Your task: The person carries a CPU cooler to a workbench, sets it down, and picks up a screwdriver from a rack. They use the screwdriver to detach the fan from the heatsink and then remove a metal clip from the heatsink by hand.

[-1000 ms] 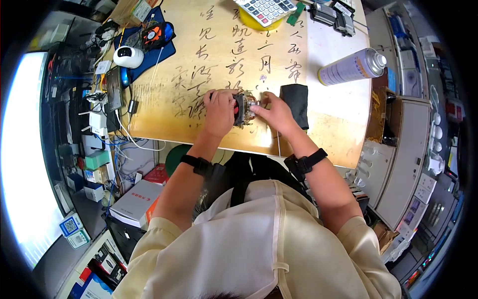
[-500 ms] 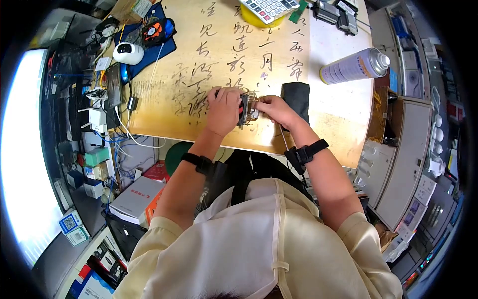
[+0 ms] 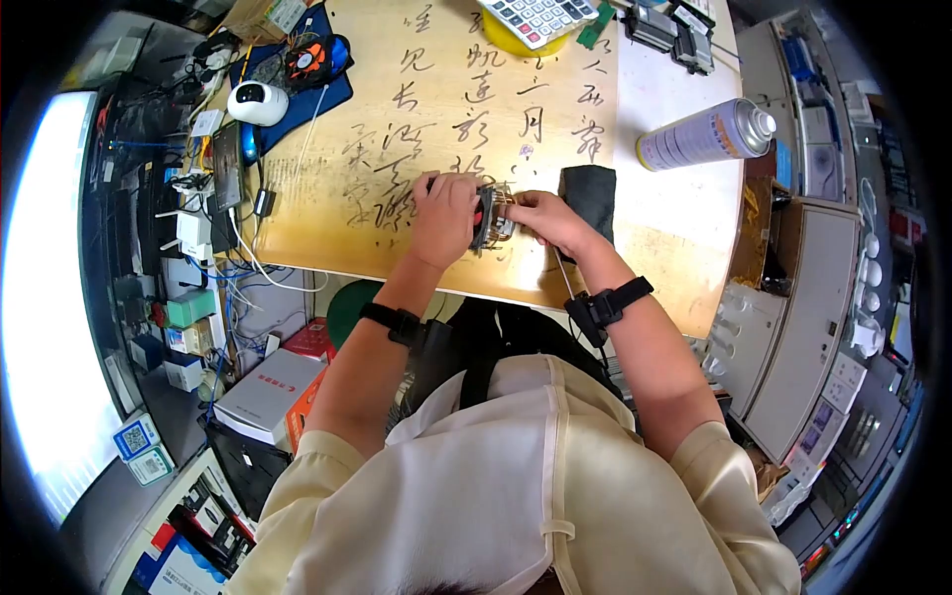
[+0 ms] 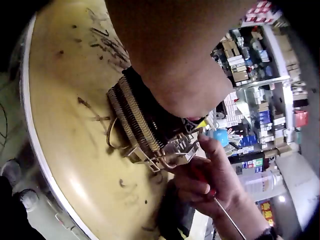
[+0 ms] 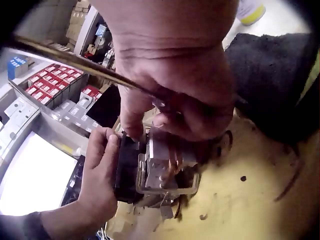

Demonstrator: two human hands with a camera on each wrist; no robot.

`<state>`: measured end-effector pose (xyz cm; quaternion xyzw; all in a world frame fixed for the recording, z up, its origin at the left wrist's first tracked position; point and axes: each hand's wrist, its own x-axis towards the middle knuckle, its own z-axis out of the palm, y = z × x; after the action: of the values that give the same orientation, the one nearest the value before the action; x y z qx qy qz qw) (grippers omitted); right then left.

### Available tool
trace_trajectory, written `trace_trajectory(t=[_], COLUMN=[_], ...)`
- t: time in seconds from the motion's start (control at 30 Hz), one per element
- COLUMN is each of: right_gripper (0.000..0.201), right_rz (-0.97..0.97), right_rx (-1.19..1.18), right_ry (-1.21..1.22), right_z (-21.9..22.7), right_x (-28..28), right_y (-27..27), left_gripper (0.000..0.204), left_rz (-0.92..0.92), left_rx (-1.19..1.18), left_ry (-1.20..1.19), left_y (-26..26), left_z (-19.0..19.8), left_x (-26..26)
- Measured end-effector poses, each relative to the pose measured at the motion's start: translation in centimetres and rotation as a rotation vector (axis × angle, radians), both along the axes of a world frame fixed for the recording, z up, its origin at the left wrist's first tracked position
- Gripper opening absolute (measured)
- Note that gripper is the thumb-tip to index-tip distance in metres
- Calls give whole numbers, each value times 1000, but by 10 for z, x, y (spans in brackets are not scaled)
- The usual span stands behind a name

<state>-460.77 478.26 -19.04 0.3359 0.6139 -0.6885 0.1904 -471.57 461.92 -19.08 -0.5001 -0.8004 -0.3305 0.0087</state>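
A finned cooler with copper pipes and a dark fan [image 3: 492, 220] stands at the table's near edge. My left hand [image 3: 443, 220] grips its fan side from the left. At its other side is my right hand [image 3: 555, 222], thumb and forefinger at the metal bracket on its end. The right hand's other fingers curl round the red handle [image 4: 202, 176] of a screwdriver, whose shaft [image 4: 229, 217] sticks out behind the hand. In the right wrist view a metal frame [image 5: 169, 191] surrounds the cooler's base [image 5: 167, 152]. The exact thumb contact is partly hidden.
A black cloth [image 3: 589, 203] lies right of the hands, with a spray can [image 3: 706, 135] beyond it. At the back are a calculator [image 3: 535, 18] and dark metal parts [image 3: 669, 38]. A white camera [image 3: 258, 103], a loose fan [image 3: 315, 62] and cables are on the left.
My right hand's fingers have drawn in closer together at the cooler's end, and the screwdriver's shaft has swung toward my right wrist. My left hand has kept its grip on the cooler.
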Motion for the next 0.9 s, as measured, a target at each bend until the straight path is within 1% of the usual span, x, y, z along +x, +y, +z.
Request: trace_trajectory(t=[0.07, 0.17, 0.23, 0.27, 0.3, 0.33, 0.43, 0.53, 0.63, 0.73, 0.83, 0.9], right_gripper=[40, 40, 40, 41, 41, 42, 61, 61, 46, 44, 58, 56], right_rz=[-3, 32, 39, 41, 44, 61, 68, 76, 54, 30, -3, -32], right_rx=[-34, 119, 237, 295, 354, 367, 426, 510, 498, 503, 474, 442], right_ry=[12, 24, 109, 151, 191, 152, 158, 207, 204, 214, 236, 245], right_z=[1, 3, -7, -13, -9, -6, 6, 13, 13, 9, -2, -3], right_x=[2, 3, 6, 8, 8, 10, 14, 19, 23, 24, 24, 24], right_y=[0, -8, -12, -13, -15, -15, -16, -14, -12, -11, -9, -9], left_gripper=[14, 15, 16, 11, 7, 4, 5, 6, 5, 4, 9, 9], left_rz=[1, -17, -38, -40, -42, -45, -18, 3, 37, 58, 59, 61], left_rx=[13, 60, 94, 112, 130, 148, 163, 212, 195, 203, 190, 182], left_ry=[-24, -56, -65, -74, -86, -97, -110, -92, -131, -142, -162, -162], left_y=[-2, -5, -9, -10, -12, -13, -13, -11, -10, -8, -6, -6], left_z=[-1, -1, 3, 5, 7, 8, 12, 7, 7, 10, 16, 20], left_x=[0, -3, -1, 0, 3, 5, 10, 9, 8, 9, 10, 11])
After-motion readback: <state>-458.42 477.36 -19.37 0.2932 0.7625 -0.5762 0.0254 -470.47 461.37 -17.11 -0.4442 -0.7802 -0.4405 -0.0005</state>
